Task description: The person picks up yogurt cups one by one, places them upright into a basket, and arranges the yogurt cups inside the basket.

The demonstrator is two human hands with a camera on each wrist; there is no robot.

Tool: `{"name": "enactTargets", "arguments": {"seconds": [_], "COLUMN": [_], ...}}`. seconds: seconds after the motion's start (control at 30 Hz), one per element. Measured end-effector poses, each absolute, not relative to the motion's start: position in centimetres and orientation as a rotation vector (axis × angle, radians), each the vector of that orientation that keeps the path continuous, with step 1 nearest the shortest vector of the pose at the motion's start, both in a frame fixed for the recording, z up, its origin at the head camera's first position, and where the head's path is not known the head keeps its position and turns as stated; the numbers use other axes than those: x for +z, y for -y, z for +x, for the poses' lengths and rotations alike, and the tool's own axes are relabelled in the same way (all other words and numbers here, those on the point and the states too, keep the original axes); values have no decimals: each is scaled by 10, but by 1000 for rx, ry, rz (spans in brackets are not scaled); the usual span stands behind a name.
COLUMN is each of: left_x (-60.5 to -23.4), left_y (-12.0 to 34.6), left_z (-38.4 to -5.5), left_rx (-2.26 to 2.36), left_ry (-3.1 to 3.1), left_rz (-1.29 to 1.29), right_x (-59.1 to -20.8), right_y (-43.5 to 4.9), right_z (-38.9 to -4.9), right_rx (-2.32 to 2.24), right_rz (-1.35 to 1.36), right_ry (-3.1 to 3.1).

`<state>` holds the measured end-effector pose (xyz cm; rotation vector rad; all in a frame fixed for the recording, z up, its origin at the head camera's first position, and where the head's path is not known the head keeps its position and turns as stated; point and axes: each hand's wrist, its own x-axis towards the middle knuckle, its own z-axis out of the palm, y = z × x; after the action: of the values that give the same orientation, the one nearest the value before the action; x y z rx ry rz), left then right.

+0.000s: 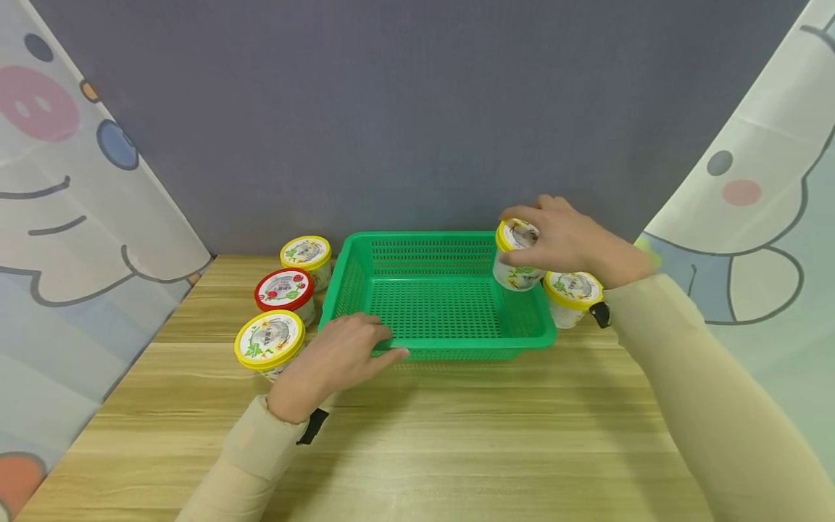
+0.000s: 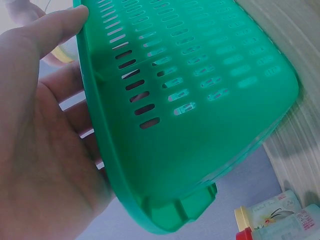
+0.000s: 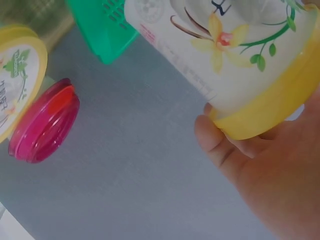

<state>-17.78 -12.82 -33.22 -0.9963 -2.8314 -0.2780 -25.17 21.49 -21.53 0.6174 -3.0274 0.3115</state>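
Observation:
A green plastic basket [image 1: 443, 344] with slotted walls sits on the wooden table. My left hand [image 1: 339, 351] holds its near rim towards the left corner; in the left wrist view the thumb lies on the rim and the fingers pass behind the basket wall [image 2: 150, 165]. Above the basket's right back part, my right hand [image 1: 566, 235] grips a white paper tub [image 1: 512, 277] by its yellow lid. Vanilla flowers decorate that tub [image 3: 220, 55] in the right wrist view. I see nothing lying on the basket's floor.
Left of the basket stand a yellow-lidded tub [image 1: 305, 251], a red-lidded tub [image 1: 284, 288] and another yellow-lidded tub [image 1: 269, 339]. At its right is a yellow-lidded tub [image 1: 572, 290], beside a pink-red lid [image 3: 45, 125]. A grey panel [image 1: 417, 116] rises behind.

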Motion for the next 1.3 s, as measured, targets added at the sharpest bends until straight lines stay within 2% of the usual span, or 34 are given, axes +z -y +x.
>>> {"name": "enactTargets", "arguments": {"seconds": [0.77,1.3], "left_x": [-331,-331], "left_y": [130,132], "left_z": [-177,-178], "left_rx": [-298,-287], "left_ry": [2819,2814], "left_rz": [-989,-988], "right_x": [-251,-268], "right_y": [-192,-174], "right_z": [-308,-330], "right_rx": [360,260], "right_rz": [595,610], "right_ry": [3119,3199]}}
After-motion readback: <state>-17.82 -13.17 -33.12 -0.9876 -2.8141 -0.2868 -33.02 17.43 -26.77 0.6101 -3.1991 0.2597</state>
